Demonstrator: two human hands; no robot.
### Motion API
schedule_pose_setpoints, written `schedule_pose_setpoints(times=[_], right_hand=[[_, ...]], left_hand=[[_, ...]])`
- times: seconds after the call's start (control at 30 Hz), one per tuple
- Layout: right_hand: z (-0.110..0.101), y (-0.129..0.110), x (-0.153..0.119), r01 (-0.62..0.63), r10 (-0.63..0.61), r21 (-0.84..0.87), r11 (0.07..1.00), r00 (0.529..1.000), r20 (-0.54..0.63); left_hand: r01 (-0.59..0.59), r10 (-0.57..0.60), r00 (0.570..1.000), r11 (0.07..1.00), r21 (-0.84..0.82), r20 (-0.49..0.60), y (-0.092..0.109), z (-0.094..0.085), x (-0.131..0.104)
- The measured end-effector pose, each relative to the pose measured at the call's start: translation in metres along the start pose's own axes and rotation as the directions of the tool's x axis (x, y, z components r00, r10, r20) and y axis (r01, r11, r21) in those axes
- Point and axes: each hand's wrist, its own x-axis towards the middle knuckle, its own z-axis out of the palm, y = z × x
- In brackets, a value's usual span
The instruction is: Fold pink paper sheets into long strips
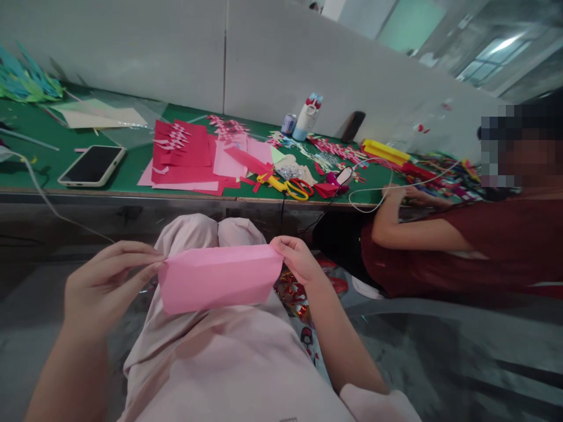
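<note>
A pink sheet of paper [220, 278] is stretched between my two hands above my lap, with a crease line along its upper part. My left hand [108, 281] pinches its upper left corner between thumb and fingers. At the upper right corner, my right hand [298, 258] grips the paper the same way. Beyond it on the green table [136, 186] lie red paper sheets [187, 152] and pink sheets [231, 158]. Yellow-handled scissors [281, 184] rest near the table's front edge.
A phone [93, 166] lies at the left by a white cable [48, 196]. A can [288, 124] and a white-blue bottle-like container [307, 117] stand at the back. To the right, another person [444, 240] sits with hands on the table among colourful paper pieces.
</note>
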Motion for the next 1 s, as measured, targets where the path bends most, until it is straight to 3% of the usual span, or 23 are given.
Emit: schedule_pose_setpoints(times=[0.23, 0.43, 0.63, 0.7, 0.77, 0.83, 0.9, 1.0], right_hand=[[0.003, -0.013, -0.007, -0.101, 0.100, 0.122, 0.987, 0.995, 0.008], [0.005, -0.017, -0.010, -0.170, 0.167, 0.123, 0.978, 0.985, 0.036], [-0.006, -0.014, 0.001, -0.189, 0.192, -0.039, 0.981, 0.978, 0.077], [-0.007, -0.016, 0.005, -0.067, 0.070, -0.239, 0.969, 0.998, 0.005], [-0.001, -0.022, 0.005, 0.146, -0.212, -0.541, 0.829, 0.975, -0.062], [0.013, -0.030, 0.000, 0.327, -0.486, -0.743, 0.584, 0.874, 0.003], [0.033, -0.038, -0.008, 0.478, -0.616, -0.781, 0.402, 0.772, 0.156], [0.060, -0.045, -0.017, 0.555, -0.688, -0.818, 0.153, 0.654, 0.315]], left_hand=[[-0.019, 0.020, 1.000, 0.999, 0.039, -0.013, 0.007, 0.002, -0.001], [-0.105, 0.104, 0.992, 0.994, -0.011, -0.073, -0.007, 0.002, 0.000], [-0.039, 0.039, 0.999, 0.992, -0.121, -0.005, -0.003, 0.007, -0.002], [0.014, -0.015, 1.000, 0.984, -0.178, -0.003, 0.003, 0.012, -0.003], [0.035, -0.042, 0.998, 0.981, -0.192, -0.035, 0.007, 0.017, -0.004], [0.030, -0.042, 0.997, 0.981, -0.190, -0.059, 0.010, 0.022, -0.005], [0.011, -0.023, 0.998, 0.982, -0.188, -0.063, 0.013, 0.027, -0.005], [-0.024, 0.014, 0.998, 0.982, -0.187, -0.054, 0.018, 0.034, -0.006]])
